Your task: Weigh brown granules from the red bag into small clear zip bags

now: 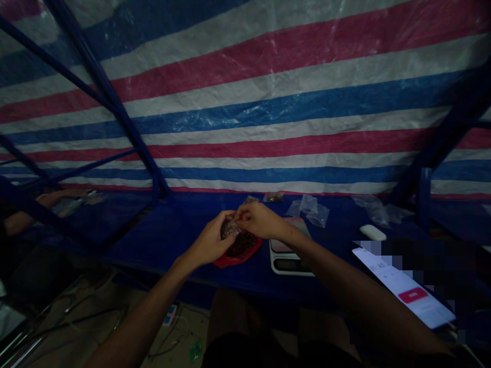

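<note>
My left hand (pixel 212 240) is closed around a small clear plastic bag (pixel 230 229) that appears to have dark contents. The fingers of my right hand (pixel 261 220) pinch the upper part of the same bag. Both hands are over a red plastic bag (pixel 233 260), which lies open on the blue table (pixel 153 240) with many small dark pieces (pixel 243 246) inside; what they are cannot be made out. To the right, partly behind my right forearm, sits a white kitchen scale (pixel 279 255) with a dark display.
Small filled bags (pixel 273 197) lie at the table's back edge. Clear plastic bags (pixel 310 208) are behind the scale. A white rounded case (pixel 373 232) and a lit phone (pixel 402 291) are at right. Blue metal posts (pixel 123 120) flank the table. Another person's arm (pixel 48 199) reaches in far left.
</note>
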`<state>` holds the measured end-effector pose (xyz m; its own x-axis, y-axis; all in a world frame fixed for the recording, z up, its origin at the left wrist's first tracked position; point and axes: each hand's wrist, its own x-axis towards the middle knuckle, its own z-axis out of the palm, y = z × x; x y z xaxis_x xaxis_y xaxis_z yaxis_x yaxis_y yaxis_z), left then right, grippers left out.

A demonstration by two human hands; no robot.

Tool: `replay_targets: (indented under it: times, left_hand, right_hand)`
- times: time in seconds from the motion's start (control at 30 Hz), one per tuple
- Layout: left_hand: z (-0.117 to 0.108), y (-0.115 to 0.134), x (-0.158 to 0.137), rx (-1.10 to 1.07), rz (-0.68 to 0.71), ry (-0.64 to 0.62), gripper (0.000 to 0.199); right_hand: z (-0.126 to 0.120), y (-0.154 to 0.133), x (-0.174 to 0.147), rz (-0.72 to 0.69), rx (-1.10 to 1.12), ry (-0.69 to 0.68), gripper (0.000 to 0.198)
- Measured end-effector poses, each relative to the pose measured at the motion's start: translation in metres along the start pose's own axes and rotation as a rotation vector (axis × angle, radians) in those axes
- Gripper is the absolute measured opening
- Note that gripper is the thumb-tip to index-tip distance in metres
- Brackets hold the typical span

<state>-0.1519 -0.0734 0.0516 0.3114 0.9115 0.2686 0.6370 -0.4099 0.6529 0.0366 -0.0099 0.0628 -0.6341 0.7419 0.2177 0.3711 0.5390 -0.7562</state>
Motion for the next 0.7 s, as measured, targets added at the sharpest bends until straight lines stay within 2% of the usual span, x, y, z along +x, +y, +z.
replay_targets:
  times: [0.1,0.2,0.27,0.33,0.43,0.57,0.7]
  left_hand:
    - [0.001,0.0,0.0,0.011,-0.027,-0.042,0.043]
    - [0.0,0.002,-0.002,0.059,-0.057,-0.082,0.038]
    - [-0.005,0.002,-0.002,0.097,-0.078,-0.152,0.042]
    - [-0.013,0.0,0.0,0.173,-0.101,-0.221,0.046]
    - [-0.025,-0.003,0.012,0.471,-0.124,-0.28,0.048]
    - [-0.028,0.003,0.035,0.928,-0.012,-0.46,0.034]
    - [-0.022,0.016,0.054,1.103,0.072,-0.598,0.03]
  right_hand:
    - [0.002,-0.002,-0.001,0.022,-0.078,0.069,0.009]
    - [-0.002,-0.005,-0.006,0.071,-0.131,0.194,0.03]
    - [-0.011,-0.005,-0.015,0.09,-0.125,0.233,0.038]
    - [-0.026,0.001,-0.033,0.094,-0.138,0.256,0.037]
    - [-0.057,0.021,-0.077,0.14,-0.24,0.362,0.036]
    - [-0.103,0.063,-0.151,0.308,-0.505,0.665,0.035]
    - [-0.132,0.115,-0.227,0.517,-0.791,0.706,0.045]
